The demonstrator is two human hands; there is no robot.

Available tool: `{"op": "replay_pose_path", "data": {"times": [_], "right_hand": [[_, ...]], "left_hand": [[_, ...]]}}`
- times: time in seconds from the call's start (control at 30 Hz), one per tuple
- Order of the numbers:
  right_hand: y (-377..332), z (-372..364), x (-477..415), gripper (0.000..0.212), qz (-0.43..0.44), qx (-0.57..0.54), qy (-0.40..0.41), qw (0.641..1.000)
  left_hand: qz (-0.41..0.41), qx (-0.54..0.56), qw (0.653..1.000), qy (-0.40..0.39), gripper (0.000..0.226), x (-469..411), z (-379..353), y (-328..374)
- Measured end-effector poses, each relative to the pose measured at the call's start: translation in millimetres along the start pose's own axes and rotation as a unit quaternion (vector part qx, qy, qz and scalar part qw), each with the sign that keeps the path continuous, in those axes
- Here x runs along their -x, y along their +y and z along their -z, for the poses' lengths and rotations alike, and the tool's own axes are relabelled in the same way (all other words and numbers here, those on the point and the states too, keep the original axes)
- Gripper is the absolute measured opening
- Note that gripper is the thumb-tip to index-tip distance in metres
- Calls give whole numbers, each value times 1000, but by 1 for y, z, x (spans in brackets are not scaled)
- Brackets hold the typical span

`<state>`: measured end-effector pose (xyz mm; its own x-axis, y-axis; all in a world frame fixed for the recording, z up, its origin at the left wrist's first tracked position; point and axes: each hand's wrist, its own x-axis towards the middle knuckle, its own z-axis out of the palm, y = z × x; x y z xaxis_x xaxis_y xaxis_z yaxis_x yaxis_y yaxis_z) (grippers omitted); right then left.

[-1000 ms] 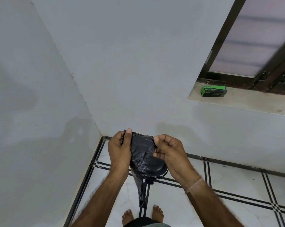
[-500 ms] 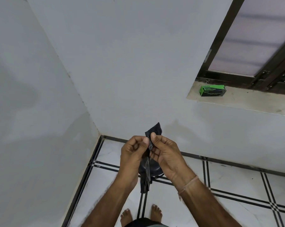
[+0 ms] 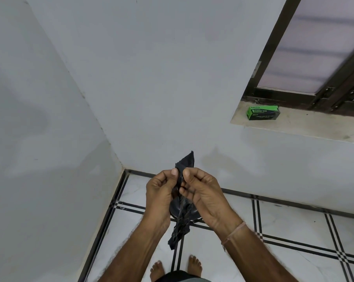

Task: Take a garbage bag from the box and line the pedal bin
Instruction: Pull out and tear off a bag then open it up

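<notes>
A black garbage bag (image 3: 179,226), bunched into a narrow strip, hangs between my two hands in the middle of the view. My left hand (image 3: 161,190) and my right hand (image 3: 204,193) both pinch its upper part, thumbs close together, and a corner of the bag sticks up above them. Behind the bag and mostly hidden by my hands stands the dark round pedal bin (image 3: 193,213) on the floor. The green garbage bag box (image 3: 262,112) lies on the window sill at the upper right.
I stand barefoot in a room corner with white walls to the left and ahead. The floor has white tiles with black lines (image 3: 294,226). A stone window sill (image 3: 314,129) juts out at the right under a dark-framed window (image 3: 318,53).
One second ago the bag was spread wide between my hands. My hands have come together and the bag is now gathered into a narrow strip with a corner poking up.
</notes>
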<state>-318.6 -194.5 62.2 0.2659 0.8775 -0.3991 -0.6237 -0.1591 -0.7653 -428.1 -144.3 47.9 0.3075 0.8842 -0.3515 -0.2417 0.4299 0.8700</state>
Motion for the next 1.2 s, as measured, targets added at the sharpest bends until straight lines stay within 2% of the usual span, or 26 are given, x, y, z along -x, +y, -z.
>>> {"op": "replay_pose_path", "data": {"times": [0.1,0.23,0.3,0.43,0.57,0.8,0.97,1.07,1.13,1.2], "right_hand": [[-1,0,-3,8,-9,-10,17,1000],[-2,4,-7,14,-19,-11,37,999],[-2,5,-8,11,-24,-8,39,999],[-4,6,-11,15,-40,-29,48,998],[-10,14,-17,19,-32,-38,83,995],[-27,36,-40,21,-50,-20,185,981],[-32,42,-58,27,-55,-84,249,963],[-33,45,-63,32,-39,-89,251,963],[-36,47,-66,33,-25,-93,244,965],[-39,50,-67,34,-8,-77,229,970]], "left_hand": [[5,2,1000,-4,23,-1,-1,1],[-12,-14,998,-56,36,2,-2,2],[-20,-33,997,-61,34,1,-4,2],[-8,-22,999,-22,22,-6,-4,2],[23,8,1000,10,31,-17,1,3],[29,14,998,51,43,-31,7,2],[23,2,997,76,48,-37,10,-1],[-25,-46,997,62,47,-40,16,-7],[-42,-99,994,6,51,-39,27,-10],[-13,-116,991,-68,60,-33,39,-9]]}}
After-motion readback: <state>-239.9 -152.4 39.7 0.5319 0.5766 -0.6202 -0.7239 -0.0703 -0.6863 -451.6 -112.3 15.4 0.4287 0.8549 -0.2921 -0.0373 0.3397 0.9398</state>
